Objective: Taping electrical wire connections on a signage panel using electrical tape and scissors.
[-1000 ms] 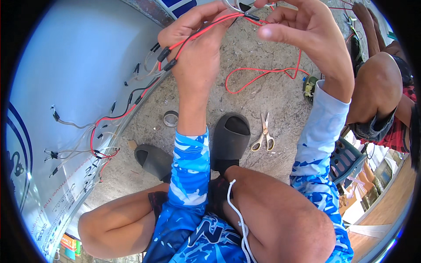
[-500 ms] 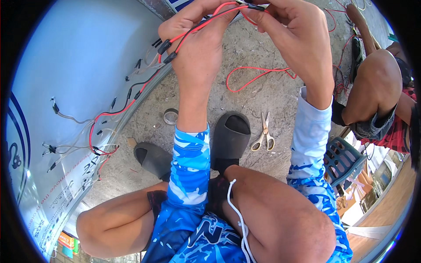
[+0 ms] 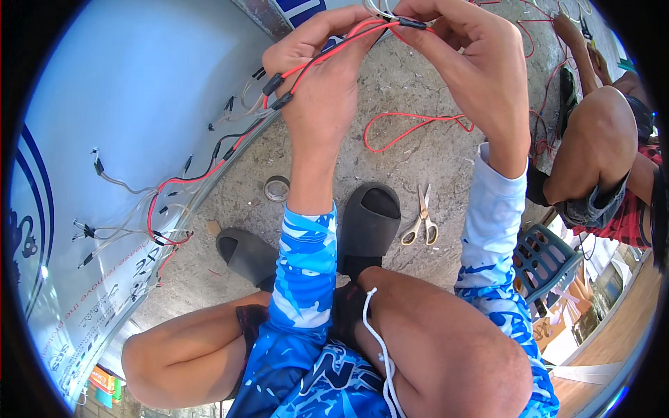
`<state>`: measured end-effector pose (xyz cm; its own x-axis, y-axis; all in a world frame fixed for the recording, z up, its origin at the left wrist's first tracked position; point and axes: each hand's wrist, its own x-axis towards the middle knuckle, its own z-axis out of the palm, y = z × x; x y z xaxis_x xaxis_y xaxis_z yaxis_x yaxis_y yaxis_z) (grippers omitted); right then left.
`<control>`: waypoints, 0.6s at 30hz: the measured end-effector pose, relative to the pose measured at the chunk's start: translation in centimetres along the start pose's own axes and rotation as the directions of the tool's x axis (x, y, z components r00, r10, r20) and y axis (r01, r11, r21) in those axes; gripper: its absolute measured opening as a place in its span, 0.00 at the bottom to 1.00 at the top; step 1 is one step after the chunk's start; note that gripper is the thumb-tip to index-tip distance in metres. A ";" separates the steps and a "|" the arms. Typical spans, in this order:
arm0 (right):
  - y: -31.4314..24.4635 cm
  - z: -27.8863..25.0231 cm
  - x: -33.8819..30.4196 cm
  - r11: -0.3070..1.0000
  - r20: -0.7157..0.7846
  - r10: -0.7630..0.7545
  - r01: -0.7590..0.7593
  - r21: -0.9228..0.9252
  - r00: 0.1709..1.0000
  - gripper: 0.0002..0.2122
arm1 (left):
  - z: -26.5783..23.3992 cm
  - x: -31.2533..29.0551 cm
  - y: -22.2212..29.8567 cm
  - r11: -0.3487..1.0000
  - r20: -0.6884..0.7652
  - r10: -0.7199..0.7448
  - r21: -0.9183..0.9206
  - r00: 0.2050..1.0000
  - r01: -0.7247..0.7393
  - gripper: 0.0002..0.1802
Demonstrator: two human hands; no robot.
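In the head view, taking the scissors (image 3: 421,221) as landmark, the red and black wires (image 3: 333,50) hang beyond them, draped over the left hand (image 3: 326,90), while the right hand (image 3: 484,73) pinches them at a black sleeve (image 3: 412,24) between thumb and forefinger. A tug could strain a joint, since the wiring runs on along the panel (image 3: 160,83) left of the scissors; the red loop (image 3: 369,136) just beyond them might snag. Wire masks the left fingertips, so I cannot tell their grip; the top edge crops pale wires (image 3: 380,8)
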<state>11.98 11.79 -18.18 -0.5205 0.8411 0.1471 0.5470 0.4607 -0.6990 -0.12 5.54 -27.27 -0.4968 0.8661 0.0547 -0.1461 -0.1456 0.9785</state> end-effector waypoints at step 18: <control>1.4 0.3 0.1 0.969 0.033 0.057 -0.063 0.240 0.998 0.07 | 0.3 -1.8 -0.6 0.957 -0.034 -0.133 -0.265 0.991 0.119 0.11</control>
<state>12.48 12.44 -19.40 -0.5100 0.8561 0.0841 0.4054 0.3254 -0.8542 1.14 4.18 -27.92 -0.5016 0.8612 -0.0823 -0.4260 -0.1630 0.8899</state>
